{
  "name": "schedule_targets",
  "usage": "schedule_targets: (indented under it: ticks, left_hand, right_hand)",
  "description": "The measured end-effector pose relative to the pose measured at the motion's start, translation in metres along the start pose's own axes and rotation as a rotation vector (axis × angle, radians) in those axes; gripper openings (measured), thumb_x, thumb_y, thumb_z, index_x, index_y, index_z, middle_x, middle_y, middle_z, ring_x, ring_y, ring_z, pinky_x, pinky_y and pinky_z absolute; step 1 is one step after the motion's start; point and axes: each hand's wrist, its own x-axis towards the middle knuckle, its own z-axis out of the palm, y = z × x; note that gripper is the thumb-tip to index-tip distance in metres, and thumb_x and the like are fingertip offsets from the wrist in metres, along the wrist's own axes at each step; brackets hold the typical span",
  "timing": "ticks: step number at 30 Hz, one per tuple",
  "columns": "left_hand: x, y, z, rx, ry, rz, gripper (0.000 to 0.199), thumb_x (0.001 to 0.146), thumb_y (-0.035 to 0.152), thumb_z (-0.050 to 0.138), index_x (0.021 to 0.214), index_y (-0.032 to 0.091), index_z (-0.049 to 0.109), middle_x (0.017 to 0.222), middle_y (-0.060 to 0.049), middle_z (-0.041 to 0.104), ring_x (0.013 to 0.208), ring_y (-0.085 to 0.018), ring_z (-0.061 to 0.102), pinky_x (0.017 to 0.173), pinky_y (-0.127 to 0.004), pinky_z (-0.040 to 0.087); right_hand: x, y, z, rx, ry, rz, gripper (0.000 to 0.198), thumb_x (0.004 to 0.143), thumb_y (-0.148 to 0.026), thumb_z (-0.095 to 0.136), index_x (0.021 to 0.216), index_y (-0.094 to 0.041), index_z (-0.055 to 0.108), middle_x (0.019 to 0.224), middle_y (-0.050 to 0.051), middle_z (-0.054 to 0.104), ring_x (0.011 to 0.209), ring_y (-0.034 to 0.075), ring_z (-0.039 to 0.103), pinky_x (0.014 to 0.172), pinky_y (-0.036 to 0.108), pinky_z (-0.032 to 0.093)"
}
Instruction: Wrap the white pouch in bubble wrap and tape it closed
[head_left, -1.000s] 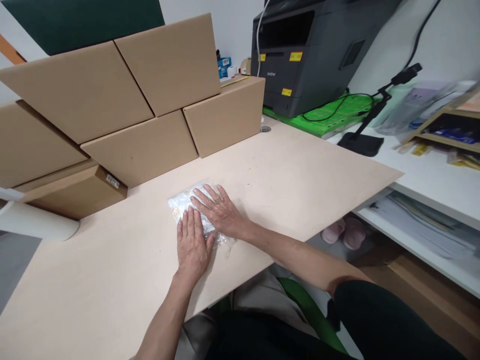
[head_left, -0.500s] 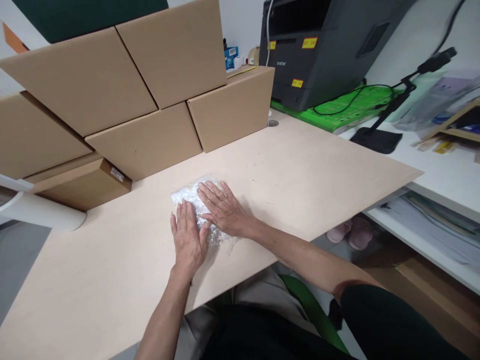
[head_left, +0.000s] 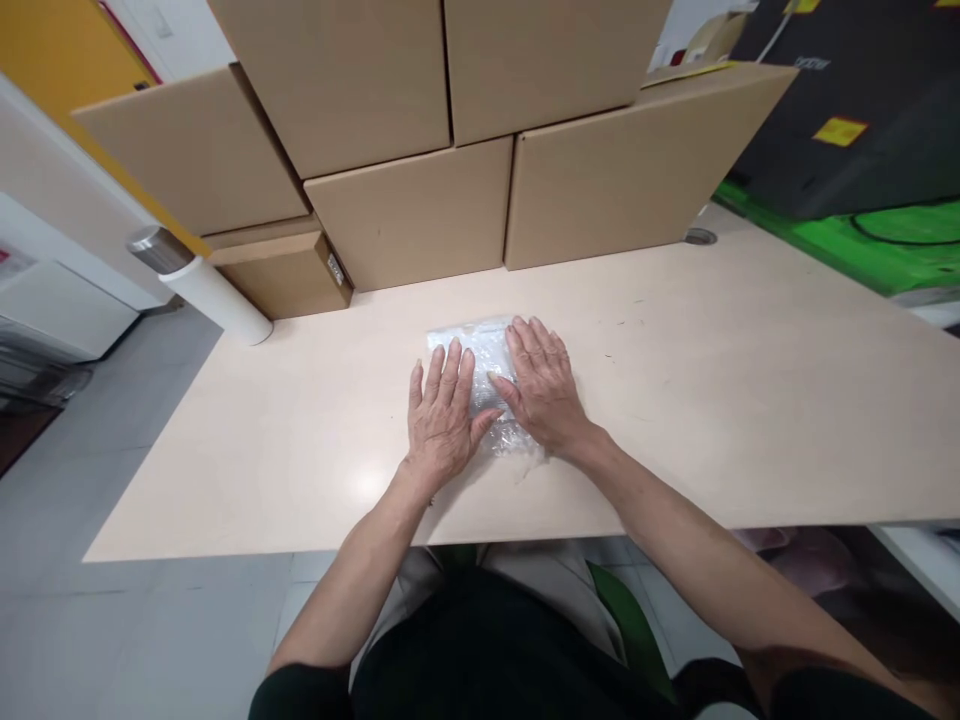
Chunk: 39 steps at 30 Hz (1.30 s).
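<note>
A small bundle of clear bubble wrap (head_left: 487, 350) lies flat on the pale wooden table (head_left: 300, 450), near its front middle. What the wrap encloses, if anything, I cannot make out. My left hand (head_left: 441, 415) rests palm down on the left side of the bundle, fingers stretched out and slightly apart. On its right side my right hand (head_left: 544, 385) lies flat too, the thumb pointing in across the plastic. Both hands are open, and the palms hide part of the wrap. Loose crinkled plastic shows at the bundle's near end.
Stacked cardboard boxes (head_left: 420, 220) line the table's back edge. A white bottle with a metal cap (head_left: 225, 305) stands at the back left beside a flatter brown box (head_left: 281, 280). At the back right are a dark printer (head_left: 847, 170) and a green surface (head_left: 900, 245).
The camera view has swung left, so the bottle's cap and the floor at left now show. Both hands stay flat on the bubble wrap, with the left one slightly farther from the right.
</note>
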Motion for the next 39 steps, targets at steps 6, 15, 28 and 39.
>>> schedule_targets:
  ticks: [6, 15, 28, 39]
  left_hand:
    - [0.002, 0.000, -0.004, -0.199, -0.050, -0.105, 0.076, 0.093, 0.063, 0.042, 0.150, 0.014, 0.038, 0.159, -0.015, 0.035, 0.151, -0.031, 0.022, 0.123, -0.051, 0.010]
    - [0.014, -0.019, -0.031, -1.757, 0.368, -0.880, 0.056, 0.100, 0.051, 0.038, 0.054, 0.020, 0.039, 0.049, 0.004, 0.037, 0.043, -0.008, 0.040, 0.044, -0.021, 0.037]
    - [0.014, -0.055, -0.041, -2.243, 0.535, -1.075, 0.053, 0.105, 0.032, 0.030, 0.054, 0.021, 0.020, 0.047, 0.007, 0.017, 0.038, -0.007, 0.016, 0.035, -0.020, 0.017]
    - [0.013, -0.054, -0.041, -2.171, 0.539, -1.015, 0.053, 0.103, 0.029, 0.037, 0.054, 0.021, 0.020, 0.048, 0.007, 0.015, 0.038, -0.008, 0.015, 0.037, -0.021, 0.019]
  right_hand:
    - [-0.001, 0.002, 0.004, 0.092, 0.010, 0.014, 0.066, 0.101, -0.045, 0.038, 0.158, -0.015, 0.022, 0.160, 0.016, 0.032, 0.151, 0.032, 0.021, 0.119, 0.058, 0.018]
    - [0.006, -0.012, -0.023, 0.919, 0.264, 0.154, 0.027, 0.097, -0.039, 0.052, 0.084, -0.021, 0.068, 0.083, 0.005, 0.068, 0.084, 0.020, 0.065, 0.077, 0.038, 0.053]
    - [0.018, 0.001, -0.026, 1.410, 0.351, 0.538, 0.054, 0.087, -0.053, 0.065, 0.048, -0.022, 0.046, 0.043, -0.003, 0.040, 0.043, 0.012, 0.043, 0.044, 0.029, 0.032]
    - [0.017, 0.001, -0.024, 1.378, 0.353, 0.544, 0.056, 0.087, -0.056, 0.064, 0.048, -0.022, 0.044, 0.043, -0.004, 0.040, 0.043, 0.010, 0.042, 0.045, 0.029, 0.034]
